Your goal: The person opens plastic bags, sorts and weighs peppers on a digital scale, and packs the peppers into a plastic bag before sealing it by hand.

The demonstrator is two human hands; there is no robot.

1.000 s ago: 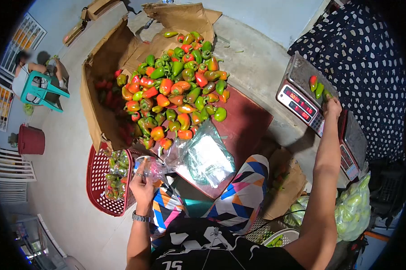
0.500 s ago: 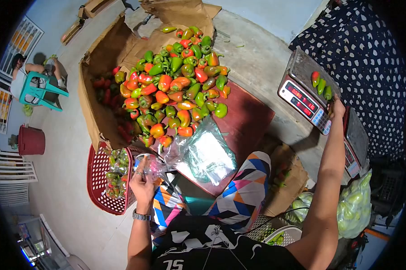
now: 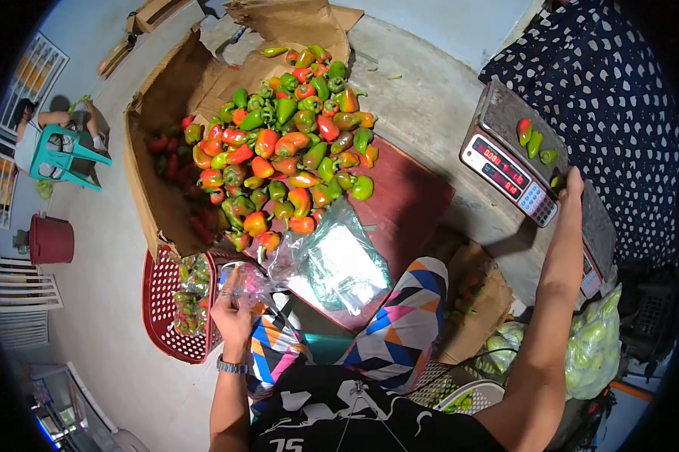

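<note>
My left hand (image 3: pixel 232 313) is closed on a clear plastic bag (image 3: pixel 255 285), beside my knee. At the right, my right hand (image 3: pixel 571 185) is at the near edge of a digital scale (image 3: pixel 497 113), its fingers closed around a small green pepper (image 3: pixel 557 181) that is mostly hidden. A red-and-green pepper (image 3: pixel 524 131) and two green ones, including a long pepper (image 3: pixel 535 144), lie on the scale's plate. Red digits glow on its display (image 3: pixel 497 164). A heap of red, orange and green peppers (image 3: pixel 286 143) spills from a cardboard box (image 3: pixel 145 151).
More clear plastic bags (image 3: pixel 343 256) lie on the dark red board (image 3: pixel 415 188). A red basket (image 3: pixel 158 301) at my left holds bagged peppers (image 3: pixel 192 301). Bags of green produce (image 3: pixel 592 350) stand at lower right. A person (image 3: pixel 30 139) sits by a teal chair (image 3: pixel 49 154).
My right hand has drawn back from the peppers on the scale plate, down and to the right. The green pepper nearest it has turned slightly. My left hand still grips the bag.
</note>
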